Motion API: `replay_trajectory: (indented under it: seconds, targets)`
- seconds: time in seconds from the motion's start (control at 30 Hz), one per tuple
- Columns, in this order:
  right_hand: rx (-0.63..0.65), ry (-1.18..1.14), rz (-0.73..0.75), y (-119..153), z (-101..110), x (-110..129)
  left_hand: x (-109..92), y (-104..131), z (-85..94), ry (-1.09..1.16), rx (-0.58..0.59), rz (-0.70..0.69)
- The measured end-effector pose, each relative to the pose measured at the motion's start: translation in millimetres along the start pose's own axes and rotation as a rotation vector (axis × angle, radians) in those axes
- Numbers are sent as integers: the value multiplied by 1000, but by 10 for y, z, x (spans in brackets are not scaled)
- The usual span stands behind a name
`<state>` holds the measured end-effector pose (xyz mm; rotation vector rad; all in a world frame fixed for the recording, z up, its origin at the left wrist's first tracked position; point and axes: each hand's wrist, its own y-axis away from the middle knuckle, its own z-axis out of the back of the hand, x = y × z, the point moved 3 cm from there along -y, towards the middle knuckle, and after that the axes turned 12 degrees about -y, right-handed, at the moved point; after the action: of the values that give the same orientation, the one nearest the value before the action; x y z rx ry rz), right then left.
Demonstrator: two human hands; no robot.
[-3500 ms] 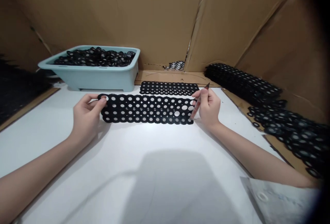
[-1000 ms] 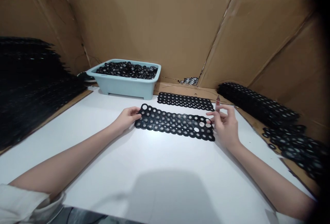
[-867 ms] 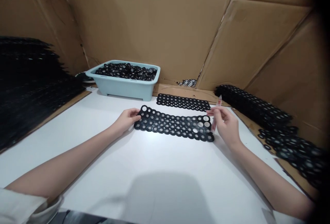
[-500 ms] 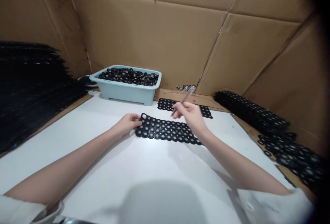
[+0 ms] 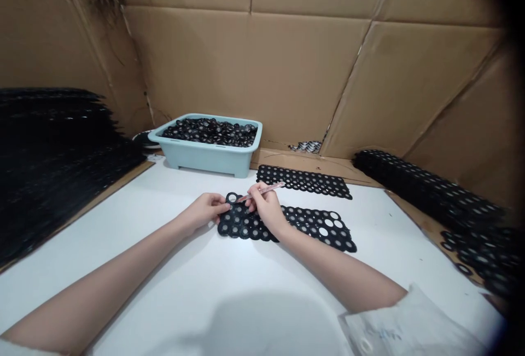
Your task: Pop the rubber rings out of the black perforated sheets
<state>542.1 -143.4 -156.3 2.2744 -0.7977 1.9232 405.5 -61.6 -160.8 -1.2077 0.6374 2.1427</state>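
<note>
A black perforated strip (image 5: 303, 220) lies on the white table, with grey discs in most of its rings. Several rings near its right end and one at its top left corner show white. My left hand (image 5: 209, 207) pinches the strip's left edge. Above the strip's left part, my right hand (image 5: 263, 205) is closed around a thin pinkish pen-like tool (image 5: 268, 187), whose tip points at the top left ring. Behind lies a second black strip (image 5: 303, 180), flat on the table.
A light blue basin (image 5: 205, 156) full of small black ringed discs stands at the back. Black sheets (image 5: 53, 153) are piled high at the left. More strips (image 5: 426, 189) are stacked at the right, with loose ones (image 5: 488, 257) nearer. Cardboard walls (image 5: 303, 71) enclose the table.
My right hand has moved left and down with the tool, from over the strip's middle to its left end, uncovering the right part. My left hand stays at the left edge. The view has shifted slightly.
</note>
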Motion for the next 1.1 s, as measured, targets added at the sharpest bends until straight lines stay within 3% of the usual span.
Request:
replay_trajectory:
  seconds: [0.1,0.5,0.7,0.93,1.1]
  targets:
    - [-34,-18,-38,15,22,-10,-33,15,6,-1,10,20]
    - [89,38,-83,100,-23,-76,-37,46,-12,-132,-75,25]
    - [160,203,36,166,-111,-26,3,119,-70,-134,-207,61]
    - [163,364,84,181,-245,-55,-52,192,-127,-37,-123,110]
    - [139,163,-11,153,-192,-51,-59,120,-31,-62,-93,47]
